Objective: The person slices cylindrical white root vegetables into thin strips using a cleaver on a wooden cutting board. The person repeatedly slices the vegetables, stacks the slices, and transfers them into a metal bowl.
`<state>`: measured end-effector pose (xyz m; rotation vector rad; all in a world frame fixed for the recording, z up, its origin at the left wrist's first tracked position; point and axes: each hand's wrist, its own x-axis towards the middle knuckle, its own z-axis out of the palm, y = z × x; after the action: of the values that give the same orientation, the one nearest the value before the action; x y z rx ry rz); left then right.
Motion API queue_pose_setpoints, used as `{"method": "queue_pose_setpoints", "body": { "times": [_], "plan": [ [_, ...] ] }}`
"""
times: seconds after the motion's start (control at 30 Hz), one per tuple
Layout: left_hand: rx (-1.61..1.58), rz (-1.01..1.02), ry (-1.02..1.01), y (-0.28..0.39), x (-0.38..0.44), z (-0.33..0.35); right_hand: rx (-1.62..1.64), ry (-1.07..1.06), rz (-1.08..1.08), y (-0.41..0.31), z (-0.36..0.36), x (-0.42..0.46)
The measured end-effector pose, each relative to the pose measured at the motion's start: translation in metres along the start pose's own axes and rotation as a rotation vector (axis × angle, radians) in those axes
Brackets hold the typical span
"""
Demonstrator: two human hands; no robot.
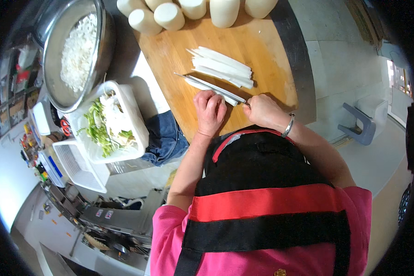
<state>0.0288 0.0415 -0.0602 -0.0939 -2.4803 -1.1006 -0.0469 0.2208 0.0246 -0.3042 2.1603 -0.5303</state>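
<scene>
My right hand (263,109) grips the handle of a kitchen knife (212,89), its blade pointing up and to the left across the board. With bent fingers, my left hand (210,109) presses on a piece of white radish (231,100) beside the blade. Both rest over a wooden cutting board (169,62). Long, thin white radish slices (222,65) lie stacked in an overlapping pile just beyond the knife. Several thick, peeled radish chunks (224,13) stand or lie along the board's far edge. The knife handle is mostly hidden in my fist.
Left of the board stands a steel bowl (50,69) of shredded white radish (79,55). Nearer is a white plastic tub (132,114) holding green and white vegetable scraps (105,127). Blue denim cloth (165,136) lies beside it, by a white basket (79,165). A grey stool (360,124) stands at right.
</scene>
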Motion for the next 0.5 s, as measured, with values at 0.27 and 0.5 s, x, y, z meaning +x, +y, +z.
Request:
{"method": "queue_pose_setpoints", "body": {
  "times": [0.27, 0.5],
  "plan": [
    [0.060, -0.067, -0.176, 0.016, 0.006, -0.027, 0.041, -0.004, -0.052, 0.004, -0.001, -0.001],
    [0.173, 0.000, -0.331, 0.012, 0.005, -0.032, 0.088, -0.005, -0.045, 0.010, -0.003, 0.003]
  ]
}}
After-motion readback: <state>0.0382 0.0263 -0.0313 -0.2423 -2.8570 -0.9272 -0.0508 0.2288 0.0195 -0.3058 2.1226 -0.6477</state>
